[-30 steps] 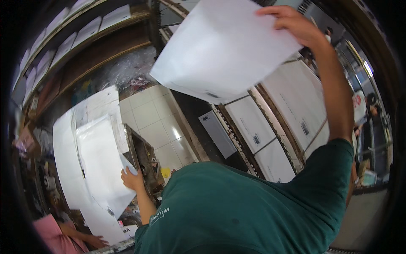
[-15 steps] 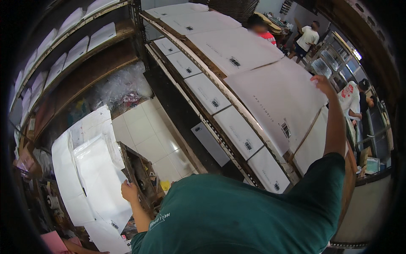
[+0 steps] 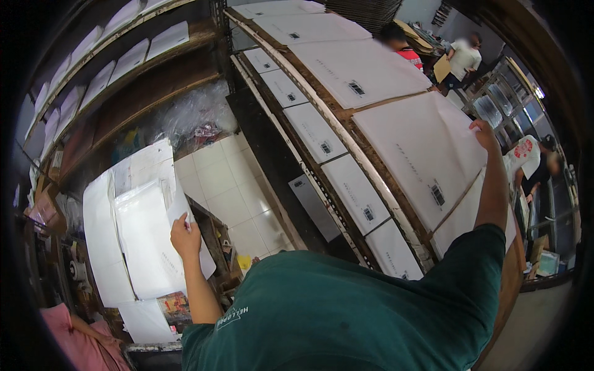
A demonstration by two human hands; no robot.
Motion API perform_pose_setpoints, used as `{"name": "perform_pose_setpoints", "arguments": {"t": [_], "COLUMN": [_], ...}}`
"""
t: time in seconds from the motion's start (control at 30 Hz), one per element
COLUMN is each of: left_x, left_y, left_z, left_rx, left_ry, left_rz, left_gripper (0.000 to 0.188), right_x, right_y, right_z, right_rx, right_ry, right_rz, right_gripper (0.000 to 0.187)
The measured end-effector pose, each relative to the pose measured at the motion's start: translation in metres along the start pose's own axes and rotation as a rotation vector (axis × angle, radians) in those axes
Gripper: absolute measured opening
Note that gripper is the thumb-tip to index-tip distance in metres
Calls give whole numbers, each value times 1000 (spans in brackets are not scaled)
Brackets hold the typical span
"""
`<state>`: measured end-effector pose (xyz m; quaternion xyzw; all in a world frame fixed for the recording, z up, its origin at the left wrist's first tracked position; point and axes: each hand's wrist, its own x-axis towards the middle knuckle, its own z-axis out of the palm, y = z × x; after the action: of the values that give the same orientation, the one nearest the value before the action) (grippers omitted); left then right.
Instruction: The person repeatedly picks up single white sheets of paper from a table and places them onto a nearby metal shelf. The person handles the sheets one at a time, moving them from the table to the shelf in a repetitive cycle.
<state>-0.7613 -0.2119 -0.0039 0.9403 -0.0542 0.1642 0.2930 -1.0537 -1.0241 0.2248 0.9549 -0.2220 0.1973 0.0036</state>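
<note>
Left hand (image 3: pixel 185 237) pinches a white sheet (image 3: pixel 148 232), right hand (image 3: pixel 486 134) a printed sheet (image 3: pixel 417 145), with racked sheets (image 3: pixel 354 187) and tiled floor (image 3: pixel 230 191) between.

Head view: I see left hand (image 3: pixel 185 238) pinching edge of white sheet (image 3: pixel 148 241), right hand (image 3: pixel 486 134) gripping corner of printed sheet (image 3: pixel 411 145) on shelf (image 3: pixel 345 116), pink-clad person (image 3: pixel 77 340) lower left.
</note>
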Motion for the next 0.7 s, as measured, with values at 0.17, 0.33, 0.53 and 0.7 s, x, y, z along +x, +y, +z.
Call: {"name": "perform_pose_setpoints", "arguments": {"t": [0.17,0.33,0.53,0.7], "left_x": [15,34,48,51], "left_y": [48,95,116,109], "left_z": [-9,-30,-39,-34], "left_rx": [-136,-25,-10,-116], "left_ry": [95,177,198,153], "left_rz": [174,545,771,646], "left_gripper": [34,24,23,22], "right_x": [18,103,157,117], "right_y": [66,-70,-364,-588], "right_z": [9,-14,-47,-44], "right_rx": [-100,11,135,37], "right_ry": [-2,-56,-231,-346], "right_rz": [-94,-217,-485,-665], "right_gripper": [26,31,36,43]}}
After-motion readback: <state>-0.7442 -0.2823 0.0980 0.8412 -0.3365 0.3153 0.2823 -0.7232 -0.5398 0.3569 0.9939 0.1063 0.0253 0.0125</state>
